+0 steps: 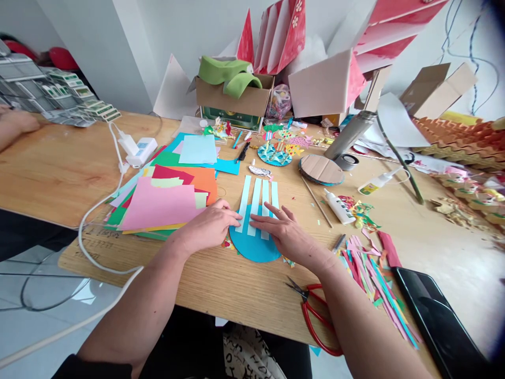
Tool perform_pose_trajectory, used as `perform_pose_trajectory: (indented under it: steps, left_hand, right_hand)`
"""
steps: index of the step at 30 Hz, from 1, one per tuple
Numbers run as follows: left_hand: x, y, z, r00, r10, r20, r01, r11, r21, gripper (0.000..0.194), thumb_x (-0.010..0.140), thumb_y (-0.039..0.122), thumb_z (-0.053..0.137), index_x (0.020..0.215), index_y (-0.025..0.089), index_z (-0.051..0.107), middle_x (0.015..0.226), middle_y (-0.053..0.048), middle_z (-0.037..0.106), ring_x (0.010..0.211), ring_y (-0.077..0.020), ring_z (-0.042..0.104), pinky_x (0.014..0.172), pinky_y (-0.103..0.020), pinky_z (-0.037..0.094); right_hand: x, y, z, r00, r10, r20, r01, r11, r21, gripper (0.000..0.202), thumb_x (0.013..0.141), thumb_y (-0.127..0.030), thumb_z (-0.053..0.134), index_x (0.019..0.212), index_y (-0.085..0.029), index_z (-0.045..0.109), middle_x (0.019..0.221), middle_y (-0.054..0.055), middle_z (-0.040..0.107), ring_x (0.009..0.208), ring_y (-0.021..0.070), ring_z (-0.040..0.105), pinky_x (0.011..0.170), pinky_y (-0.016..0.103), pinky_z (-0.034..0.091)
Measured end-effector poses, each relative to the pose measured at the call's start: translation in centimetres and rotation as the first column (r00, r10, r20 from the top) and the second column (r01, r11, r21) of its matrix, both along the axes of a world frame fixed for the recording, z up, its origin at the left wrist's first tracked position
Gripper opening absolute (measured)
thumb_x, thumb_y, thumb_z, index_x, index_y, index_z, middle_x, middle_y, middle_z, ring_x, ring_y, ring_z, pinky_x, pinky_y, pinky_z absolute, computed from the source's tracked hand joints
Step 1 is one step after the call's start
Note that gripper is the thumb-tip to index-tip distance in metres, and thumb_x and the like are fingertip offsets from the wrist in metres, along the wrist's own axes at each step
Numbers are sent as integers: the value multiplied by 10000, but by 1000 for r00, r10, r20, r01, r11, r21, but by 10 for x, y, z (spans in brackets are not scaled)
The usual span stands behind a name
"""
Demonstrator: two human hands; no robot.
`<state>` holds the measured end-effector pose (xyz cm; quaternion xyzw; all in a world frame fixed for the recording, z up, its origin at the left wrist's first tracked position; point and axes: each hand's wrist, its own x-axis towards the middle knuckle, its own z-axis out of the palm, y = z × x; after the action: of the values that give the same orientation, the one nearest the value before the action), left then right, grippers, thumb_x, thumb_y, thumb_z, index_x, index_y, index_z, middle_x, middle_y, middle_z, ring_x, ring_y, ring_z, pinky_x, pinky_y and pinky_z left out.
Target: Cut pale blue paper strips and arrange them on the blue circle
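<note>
A round blue paper disc (255, 251) lies on the table in front of me. Several pale blue paper strips (256, 193) run side by side across it and stick out past its far edge. My left hand (215, 223) rests at the disc's left edge, its extended fingertips touching the leftmost strip. Spread fingers of my right hand (286, 229) lie over the strips on the right and press on them, hiding parts of them. Neither hand is closed around anything. Red-handled scissors (317, 310) lie beside my right forearm with the blades slightly apart.
Coloured paper sheets (161, 202) are stacked at left, near a white cable (84, 221). To the right are a glue bottle (340, 206), paper scraps (371, 268) and a black phone (437, 321). Behind stand a cardboard disc (321, 169) and a metal flask (351, 136). Another person's hand (18, 123) shows far left.
</note>
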<state>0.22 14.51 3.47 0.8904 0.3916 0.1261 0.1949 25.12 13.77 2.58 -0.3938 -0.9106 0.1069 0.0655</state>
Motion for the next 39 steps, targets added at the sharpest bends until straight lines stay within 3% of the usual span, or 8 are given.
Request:
perform_pose_trajectory:
  steps: [16, 25, 39]
  left_hand:
    - [1, 1, -1, 999, 2, -35, -1, 999, 38, 410, 841, -1, 444, 1053, 195, 735, 1202, -24, 700, 1185, -233, 470, 974, -396, 479]
    - [0, 2, 6, 999, 55, 0, -55, 997, 53, 434, 841, -24, 421, 1042, 198, 736, 1218, -25, 692, 1190, -222, 474, 949, -380, 497]
    - [2, 2, -2, 998, -28, -58, 33, 996, 78, 437, 814, -30, 459, 1014, 223, 753, 1185, -12, 708, 1192, -243, 476, 963, -392, 486]
  right_hand:
    - [1, 1, -4, 999, 12, -38, -11, 1000, 28, 686, 780, 70, 419, 1322, -319, 579, 1422, -10, 536, 1439, 324, 261, 1067, 683, 281]
    - [5, 1, -3, 999, -6, -52, 9, 998, 67, 625, 819, 47, 414, 1305, -299, 598, 1403, 8, 557, 1427, 331, 287, 1054, 677, 310]
    - [2, -2, 2, 1000, 12, 14, -12, 1000, 11, 652, 798, 71, 408, 1246, -340, 642, 1403, -60, 548, 1429, 342, 277, 1078, 680, 289]
